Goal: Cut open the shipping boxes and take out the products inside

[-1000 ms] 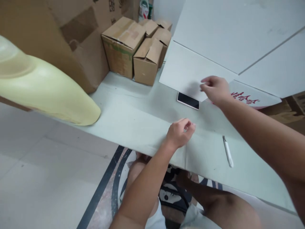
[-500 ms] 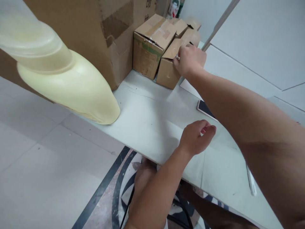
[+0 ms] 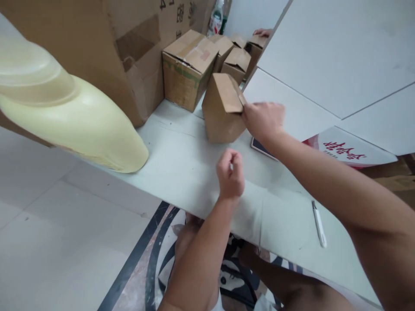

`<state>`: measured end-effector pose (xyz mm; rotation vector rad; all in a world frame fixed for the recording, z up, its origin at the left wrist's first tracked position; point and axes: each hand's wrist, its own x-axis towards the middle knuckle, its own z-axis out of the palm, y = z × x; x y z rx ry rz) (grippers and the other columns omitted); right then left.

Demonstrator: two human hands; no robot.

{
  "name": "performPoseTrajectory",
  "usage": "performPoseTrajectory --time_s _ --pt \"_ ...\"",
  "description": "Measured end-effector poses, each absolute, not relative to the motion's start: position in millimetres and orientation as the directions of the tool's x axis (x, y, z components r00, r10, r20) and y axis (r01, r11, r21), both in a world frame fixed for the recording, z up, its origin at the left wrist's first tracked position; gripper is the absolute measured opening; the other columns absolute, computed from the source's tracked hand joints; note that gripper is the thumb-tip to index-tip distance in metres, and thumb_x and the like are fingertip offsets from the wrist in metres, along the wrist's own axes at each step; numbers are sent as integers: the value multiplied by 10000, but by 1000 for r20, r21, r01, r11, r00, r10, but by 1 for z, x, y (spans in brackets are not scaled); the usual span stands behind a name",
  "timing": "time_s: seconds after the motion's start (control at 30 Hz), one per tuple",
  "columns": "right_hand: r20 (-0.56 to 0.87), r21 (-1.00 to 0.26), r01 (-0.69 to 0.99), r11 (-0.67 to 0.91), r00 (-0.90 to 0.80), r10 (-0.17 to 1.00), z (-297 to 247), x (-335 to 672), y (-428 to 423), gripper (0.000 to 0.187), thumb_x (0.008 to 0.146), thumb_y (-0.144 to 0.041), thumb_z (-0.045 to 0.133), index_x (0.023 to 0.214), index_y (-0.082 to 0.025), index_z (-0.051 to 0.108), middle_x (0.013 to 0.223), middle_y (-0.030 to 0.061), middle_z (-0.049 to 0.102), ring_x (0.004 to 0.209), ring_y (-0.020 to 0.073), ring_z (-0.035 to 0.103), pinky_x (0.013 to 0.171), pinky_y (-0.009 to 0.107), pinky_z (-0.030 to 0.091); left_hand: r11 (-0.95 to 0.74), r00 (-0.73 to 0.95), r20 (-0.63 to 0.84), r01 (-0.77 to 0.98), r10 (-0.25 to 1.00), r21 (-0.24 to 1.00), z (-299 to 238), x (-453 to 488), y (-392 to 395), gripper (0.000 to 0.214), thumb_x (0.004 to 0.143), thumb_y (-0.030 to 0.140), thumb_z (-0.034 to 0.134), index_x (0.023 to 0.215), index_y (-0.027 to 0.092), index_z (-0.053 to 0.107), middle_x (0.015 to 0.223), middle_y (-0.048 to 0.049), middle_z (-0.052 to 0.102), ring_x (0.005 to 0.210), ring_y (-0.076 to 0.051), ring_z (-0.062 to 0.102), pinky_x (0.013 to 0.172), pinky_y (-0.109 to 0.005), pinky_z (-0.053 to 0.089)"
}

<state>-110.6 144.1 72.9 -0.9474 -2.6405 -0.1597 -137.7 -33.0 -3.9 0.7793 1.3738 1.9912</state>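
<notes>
My right hand (image 3: 263, 121) grips a small brown cardboard box (image 3: 222, 109) by its right top edge and holds it tilted over the white table (image 3: 181, 160). My left hand (image 3: 230, 175) hovers just in front of the box, fingers curled into a loose fist with nothing visible in them. A black phone (image 3: 259, 148) lies on the table, partly hidden under my right wrist.
More cardboard boxes (image 3: 189, 67) stand at the back, beside a very large carton (image 3: 106, 47). A pale yellow rounded object (image 3: 71, 116) overhangs the table's left end. White boards (image 3: 330, 56) lean on the right. A white pen-like tool (image 3: 319, 223) lies near the front edge. Another person's hand (image 3: 262, 32) shows far back.
My right hand reached to the boxes at the back, took the small box and pulled it towards me, tilted. My left hand closed into a fist and shifted left.
</notes>
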Motion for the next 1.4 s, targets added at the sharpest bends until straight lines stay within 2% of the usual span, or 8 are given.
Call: performPoseTrajectory --time_s 0.2,0.4,0.57,0.77,0.93,1.07,1.2,1.4 --pt "217 132 797 589 -603 768 70 56 50 380 992 -428 445 1149 -235 733 1125 155 792 1057 326 752 958 480 510 -220 -863 214 124 457 968 -6 -153 -34 149 954 365 489 1026 235 482 1127 -101 575 1123 -239 557 1057 -433 466" --pt "287 -12 980 198 -186 940 17 201 -18 459 976 -500 394 1194 -203 667 1281 191 715 1253 314 672 1108 461 495 -285 -305 287 52 908 957 -3 -130 -26 411 884 370 654 1270 240 598 1516 -140 564 1389 -276 566 1187 -441 474" --pt "-71 90 944 -316 323 944 -17 271 -39 693 907 -621 425 1409 -165 565 1357 243 629 1174 386 686 921 510 557 -247 -120 249 24 961 969 -8 -96 -12 387 884 288 650 1269 263 639 1652 -122 446 1530 -291 455 1219 -464 459" --pt "-316 130 939 -319 344 884 -24 301 -43 435 935 -569 458 1104 -217 651 913 123 757 882 334 730 718 398 503 -158 -161 161 31 974 987 -6 -87 3 132 859 346 643 949 249 647 1219 -96 630 1114 -233 657 1033 -417 566" --pt "-272 49 959 -279 282 920 -29 302 -31 550 957 -501 432 1396 -184 522 1237 169 716 1063 319 695 777 368 470 -136 -116 135 2 984 991 -3 -82 12 211 797 326 670 889 246 498 1478 -88 552 1399 -288 529 1092 -422 508" --pt "-254 -182 940 -288 238 937 -25 301 -18 618 865 -364 504 1450 -170 467 814 73 693 735 263 627 682 342 425 -114 -32 113 -32 993 993 -4 -75 14 291 738 353 657 930 257 459 1363 -82 594 1261 -261 605 960 -352 551" --pt "-294 -776 490 -397 275 915 5 296 -18 462 730 -273 483 1186 -253 554 630 -2 544 555 206 501 599 329 422 -92 81 89 44 993 995 -3 -71 12 438 693 396 669 1088 282 515 1131 -62 592 949 -212 623 744 -298 551" --pt "130 -991 4 135 300 945 68 261 -32 194 757 -219 550 916 -330 565 666 14 542 578 201 559 625 377 499 -169 224 138 127 965 977 0 -59 13 511 667 376 686 1145 272 537 1164 -63 579 976 -219 591 805 -304 532"
